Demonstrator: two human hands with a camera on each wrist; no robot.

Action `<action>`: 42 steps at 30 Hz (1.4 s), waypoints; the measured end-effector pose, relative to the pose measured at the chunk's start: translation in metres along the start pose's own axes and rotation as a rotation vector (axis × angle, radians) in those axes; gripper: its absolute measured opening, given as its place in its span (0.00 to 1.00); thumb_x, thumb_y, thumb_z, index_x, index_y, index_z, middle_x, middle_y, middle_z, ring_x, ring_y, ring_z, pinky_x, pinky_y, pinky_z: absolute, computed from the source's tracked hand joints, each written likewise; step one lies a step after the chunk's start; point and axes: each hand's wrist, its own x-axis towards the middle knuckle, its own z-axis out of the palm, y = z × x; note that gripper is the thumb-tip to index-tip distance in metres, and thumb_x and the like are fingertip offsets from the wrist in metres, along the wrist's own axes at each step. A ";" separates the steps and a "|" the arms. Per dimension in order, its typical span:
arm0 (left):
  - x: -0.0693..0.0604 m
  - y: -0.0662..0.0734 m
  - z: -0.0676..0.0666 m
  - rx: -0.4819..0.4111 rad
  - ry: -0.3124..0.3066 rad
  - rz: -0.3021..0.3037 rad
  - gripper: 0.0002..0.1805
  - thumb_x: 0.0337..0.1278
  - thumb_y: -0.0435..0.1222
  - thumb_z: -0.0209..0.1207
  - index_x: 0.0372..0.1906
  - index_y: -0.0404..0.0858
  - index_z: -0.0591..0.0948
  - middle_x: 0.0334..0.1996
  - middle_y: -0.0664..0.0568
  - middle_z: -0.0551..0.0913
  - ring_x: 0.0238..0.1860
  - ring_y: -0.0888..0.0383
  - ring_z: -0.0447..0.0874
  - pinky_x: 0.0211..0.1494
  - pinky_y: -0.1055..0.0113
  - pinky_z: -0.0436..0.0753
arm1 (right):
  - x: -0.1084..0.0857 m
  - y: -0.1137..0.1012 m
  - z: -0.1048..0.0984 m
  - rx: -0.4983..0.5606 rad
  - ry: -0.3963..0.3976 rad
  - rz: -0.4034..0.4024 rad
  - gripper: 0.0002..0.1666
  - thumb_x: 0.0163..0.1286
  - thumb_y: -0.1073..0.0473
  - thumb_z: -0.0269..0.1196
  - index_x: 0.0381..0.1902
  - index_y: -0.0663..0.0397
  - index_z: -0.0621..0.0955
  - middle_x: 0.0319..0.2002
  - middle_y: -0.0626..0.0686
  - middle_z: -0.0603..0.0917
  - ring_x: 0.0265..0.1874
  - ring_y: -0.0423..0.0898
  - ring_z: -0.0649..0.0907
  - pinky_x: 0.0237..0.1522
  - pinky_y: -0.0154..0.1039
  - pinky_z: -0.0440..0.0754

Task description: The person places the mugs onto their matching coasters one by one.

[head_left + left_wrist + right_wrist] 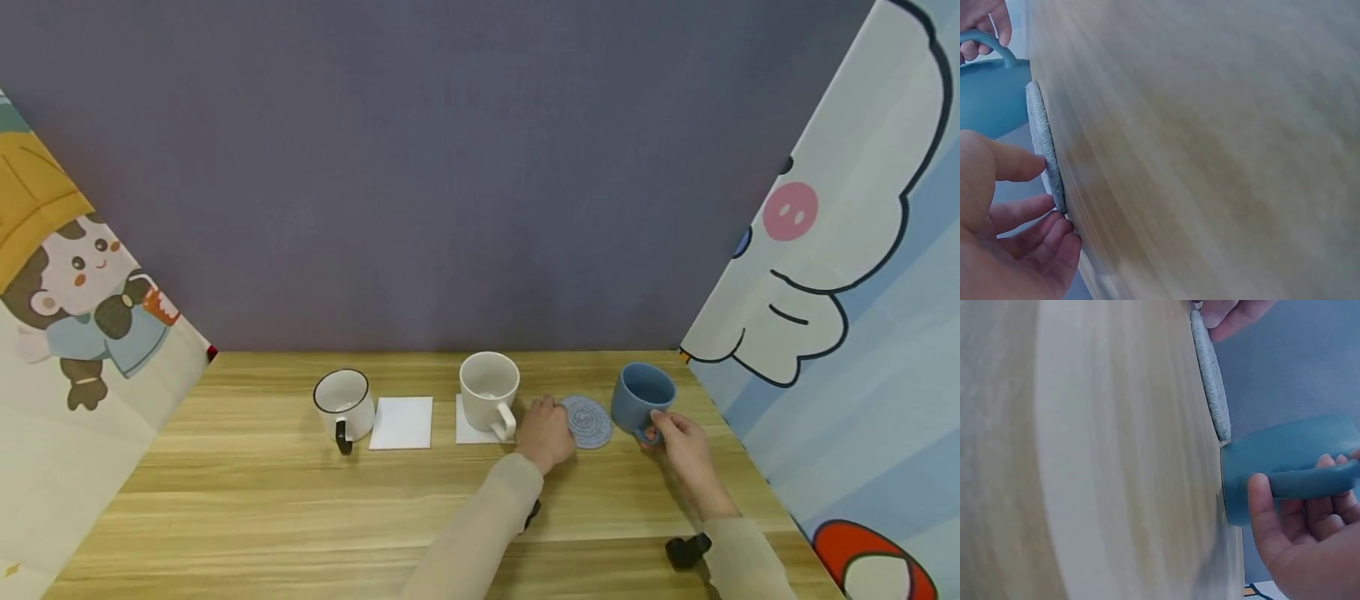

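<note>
My right hand (684, 450) grips the handle of a blue mug (637, 396), which stands upright at the right of the table. In the right wrist view the fingers (1325, 512) curl through and around that handle. Just left of the mug lies a round grey-blue woven coaster (587, 422), flat on the wood. My left hand (546, 433) holds the coaster's left edge, thumb and index fingertip against its rim in the left wrist view. The mug's base sits close beside the coaster, not on it.
A white mug (489, 383) stands on a white square coaster (467, 432) beside my left hand. Farther left are a bare white square coaster (401, 422) and a white mug with black rim and handle (347, 404). A grey panel (450, 183) borders the table's back.
</note>
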 end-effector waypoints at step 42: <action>0.000 0.005 -0.005 -0.116 -0.046 -0.065 0.14 0.44 0.36 0.73 0.39 0.36 0.87 0.47 0.48 0.78 0.47 0.52 0.78 0.51 0.62 0.82 | -0.014 -0.021 0.000 0.190 0.010 -0.109 0.25 0.80 0.52 0.55 0.35 0.73 0.75 0.29 0.49 0.79 0.31 0.42 0.82 0.41 0.39 0.86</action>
